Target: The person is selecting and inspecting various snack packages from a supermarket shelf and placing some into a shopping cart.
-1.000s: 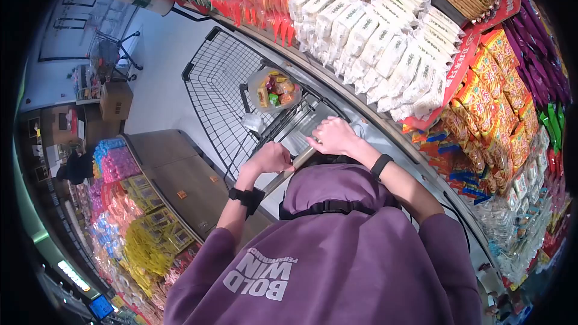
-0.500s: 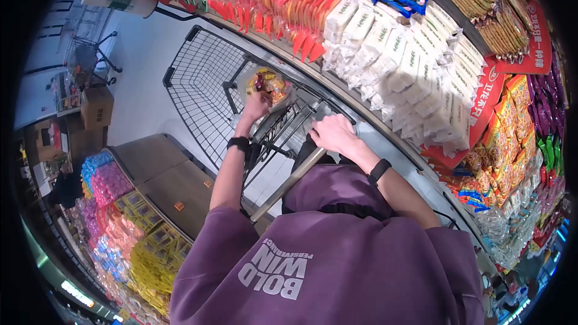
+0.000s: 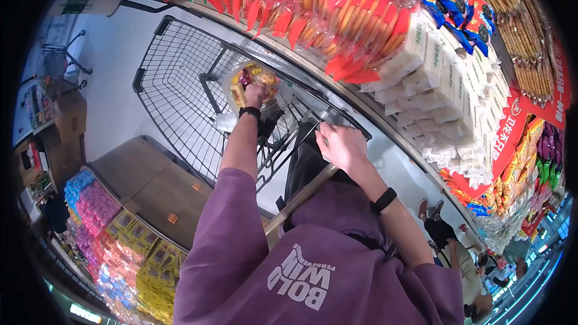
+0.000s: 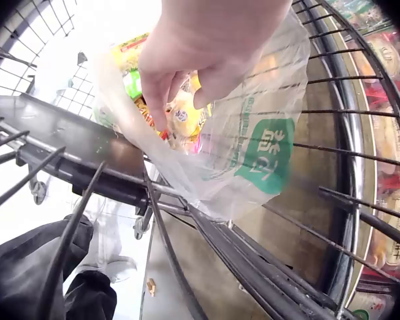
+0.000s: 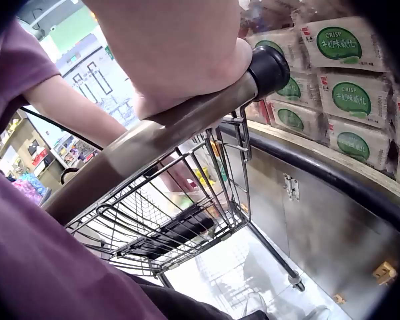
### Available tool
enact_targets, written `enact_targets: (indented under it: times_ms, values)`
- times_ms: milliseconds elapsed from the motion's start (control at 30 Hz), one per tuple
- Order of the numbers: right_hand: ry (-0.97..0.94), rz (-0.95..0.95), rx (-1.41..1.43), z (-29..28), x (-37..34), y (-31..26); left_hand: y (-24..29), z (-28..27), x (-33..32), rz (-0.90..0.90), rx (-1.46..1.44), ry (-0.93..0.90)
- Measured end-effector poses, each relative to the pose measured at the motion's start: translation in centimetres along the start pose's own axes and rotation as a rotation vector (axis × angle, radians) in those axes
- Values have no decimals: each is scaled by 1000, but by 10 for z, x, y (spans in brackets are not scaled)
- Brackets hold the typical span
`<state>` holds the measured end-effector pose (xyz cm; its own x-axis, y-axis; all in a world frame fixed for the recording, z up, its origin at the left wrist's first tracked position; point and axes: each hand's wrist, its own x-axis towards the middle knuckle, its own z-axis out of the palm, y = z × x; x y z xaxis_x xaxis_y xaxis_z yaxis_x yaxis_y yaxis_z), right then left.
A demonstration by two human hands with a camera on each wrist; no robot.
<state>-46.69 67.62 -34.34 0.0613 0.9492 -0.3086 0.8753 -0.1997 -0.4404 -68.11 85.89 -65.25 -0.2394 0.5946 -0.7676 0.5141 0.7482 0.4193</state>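
The left hand (image 4: 207, 47) has left the handle (image 5: 133, 150) for the translucent bag (image 4: 267, 157), thumb and fingers apart over wrapped snacks (image 4: 183, 115); the right hand (image 3: 342, 147) rests on the handle, grip unclear. Cart wires (image 4: 170, 247) stand around the bag.

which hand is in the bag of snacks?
The left hand: its fingers are down among the wrapped snacks inside the clear plastic bag, while the right hand rests on the cart handle.

An open, translucent plastic bag (image 4: 217, 183) of colourful wrapped snacks (image 4: 185, 117) sits inside the cart (image 3: 139, 79).
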Motion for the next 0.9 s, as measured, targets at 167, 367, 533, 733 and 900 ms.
enact_targets:
  times_ms: [167, 367, 533, 733, 900]
  values:
    - [47, -4, -21, 5, 5, -13, 22, -5, -17, -133, -30, -66]
    - [139, -30, 25, 8, 6, -21, 11, -19, -1, -82, 46, -108]
    - [119, -32, 12, 5, 10, -25, 7, -47, -11, 142, -41, -181]
    - [94, -60, 54, 7, 17, -27, 44, -121, -130, 323, -148, -347]
    - [60, -79, 14, 1, 22, -34, 55, -178, -225, 628, -48, -345]
